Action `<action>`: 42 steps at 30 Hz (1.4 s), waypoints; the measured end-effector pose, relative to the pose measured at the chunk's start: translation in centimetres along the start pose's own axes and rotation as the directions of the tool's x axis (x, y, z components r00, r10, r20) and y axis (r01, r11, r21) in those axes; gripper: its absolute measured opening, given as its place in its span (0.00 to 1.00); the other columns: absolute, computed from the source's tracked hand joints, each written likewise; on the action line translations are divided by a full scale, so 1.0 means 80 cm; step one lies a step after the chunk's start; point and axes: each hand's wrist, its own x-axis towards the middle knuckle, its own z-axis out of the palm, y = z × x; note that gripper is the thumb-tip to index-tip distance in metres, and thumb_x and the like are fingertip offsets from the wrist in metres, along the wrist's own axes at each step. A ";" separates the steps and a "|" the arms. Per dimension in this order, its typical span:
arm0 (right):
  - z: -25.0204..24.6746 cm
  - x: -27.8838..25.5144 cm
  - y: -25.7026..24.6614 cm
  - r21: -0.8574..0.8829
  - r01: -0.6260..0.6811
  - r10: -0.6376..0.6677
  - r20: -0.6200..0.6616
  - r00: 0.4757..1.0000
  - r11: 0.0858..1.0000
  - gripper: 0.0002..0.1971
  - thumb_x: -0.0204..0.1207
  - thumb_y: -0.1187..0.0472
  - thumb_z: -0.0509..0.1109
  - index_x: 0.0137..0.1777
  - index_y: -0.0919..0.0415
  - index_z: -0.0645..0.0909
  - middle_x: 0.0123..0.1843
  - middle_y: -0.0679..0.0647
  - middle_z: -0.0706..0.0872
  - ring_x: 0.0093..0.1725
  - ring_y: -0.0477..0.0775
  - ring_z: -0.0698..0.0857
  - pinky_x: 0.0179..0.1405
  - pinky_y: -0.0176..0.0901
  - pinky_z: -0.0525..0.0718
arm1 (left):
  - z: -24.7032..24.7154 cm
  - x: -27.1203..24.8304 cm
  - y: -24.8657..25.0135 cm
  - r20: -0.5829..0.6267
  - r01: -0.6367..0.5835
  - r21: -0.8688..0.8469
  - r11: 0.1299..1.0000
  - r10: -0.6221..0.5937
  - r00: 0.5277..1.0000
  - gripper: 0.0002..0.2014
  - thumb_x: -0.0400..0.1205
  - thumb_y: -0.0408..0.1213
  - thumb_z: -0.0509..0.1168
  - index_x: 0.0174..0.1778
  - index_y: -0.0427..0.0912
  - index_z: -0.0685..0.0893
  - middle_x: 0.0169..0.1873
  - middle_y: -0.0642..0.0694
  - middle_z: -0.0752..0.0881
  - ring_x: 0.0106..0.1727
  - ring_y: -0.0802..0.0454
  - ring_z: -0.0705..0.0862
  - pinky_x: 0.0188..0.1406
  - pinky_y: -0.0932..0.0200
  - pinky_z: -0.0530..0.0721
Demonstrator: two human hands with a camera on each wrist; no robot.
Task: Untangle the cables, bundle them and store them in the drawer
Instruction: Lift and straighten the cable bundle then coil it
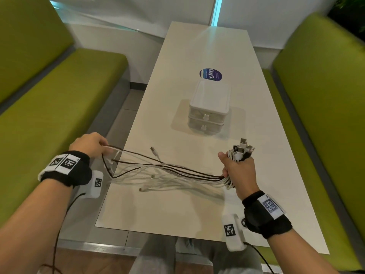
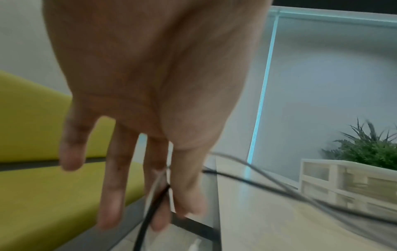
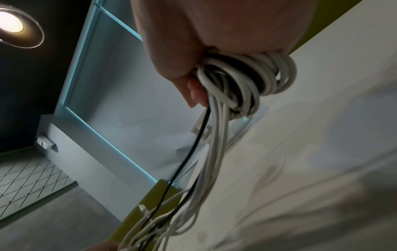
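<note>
Two green benches (image 1: 49, 107) flank a long white desk (image 1: 207, 204) that runs away from the person. On the desk, well beyond the hands, stands a white drawer box (image 1: 208, 107) with two drawers, both closed, their fronts facing the person. A round blue sticker (image 1: 211, 74) lies on the desk just behind it.

The cables (image 1: 167, 171), mostly white with a few dark ones, stretch across the near part of the desk from hand to hand, so their long axis runs left to right, crosswise to the desk. They sag in the middle, and a few loose plug ends (image 1: 153, 149) lie on the surface between the hands.

The right hand (image 1: 238, 173) is upright over the desk's right side, its fingers (image 3: 194, 92) clamped round the gathered cables. Above the fist a cluster of plugs (image 1: 244, 149) points up and away from the person; below it the strands leave toward the left. In the right wrist view, white coils loop tightly at the fist.

The left hand (image 1: 90, 144) is past the desk's left edge, above the gap beside the bench. Its thumb and forefinger pinch the far ends of the strands; in the left wrist view the other fingers (image 2: 111, 183) hang straight and apart, with a dark strand passing between them.
</note>
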 end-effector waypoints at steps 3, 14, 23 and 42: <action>0.002 -0.001 0.000 -0.014 0.002 -0.002 0.003 1.000 1.000 0.13 0.76 0.65 0.75 0.39 0.63 0.72 0.28 0.58 0.71 0.21 0.55 0.70 0.18 0.37 0.73 | -0.005 0.001 0.000 -0.116 0.088 0.023 0.996 -0.085 0.990 0.02 0.78 0.42 0.72 0.42 0.55 0.88 0.41 0.45 0.87 0.44 0.41 0.83 0.49 0.50 0.84; 0.002 -0.002 -0.001 -0.011 0.004 -0.004 -0.008 1.000 1.000 0.12 0.75 0.64 0.76 0.39 0.64 0.73 0.29 0.59 0.72 0.25 0.56 0.71 0.18 0.38 0.73 | -0.004 -0.022 0.022 0.090 -0.054 0.139 0.989 0.042 0.995 0.26 0.81 0.24 0.57 0.72 0.51 0.79 0.73 0.40 0.77 0.65 0.37 0.81 0.64 0.46 0.80; -0.001 -0.004 -0.003 0.018 0.048 -0.048 -0.019 0.999 0.999 0.13 0.75 0.63 0.76 0.38 0.64 0.73 0.29 0.60 0.72 0.26 0.57 0.71 0.22 0.40 0.75 | -0.041 -0.061 0.093 0.241 -0.354 0.207 0.912 0.303 0.922 0.41 0.76 0.20 0.56 0.83 0.56 0.60 0.82 0.50 0.62 0.78 0.45 0.69 0.72 0.51 0.74; 0.006 -0.015 -0.011 0.505 -0.138 -0.009 0.279 0.960 0.852 0.08 0.74 0.60 0.72 0.44 0.62 0.75 0.25 0.56 0.76 0.30 0.60 0.88 0.38 0.54 0.89 | 0.118 -0.134 0.241 0.271 -0.758 -0.140 0.637 0.761 0.590 0.13 0.87 0.47 0.59 0.60 0.43 0.79 0.54 0.40 0.87 0.54 0.41 0.84 0.46 0.53 0.75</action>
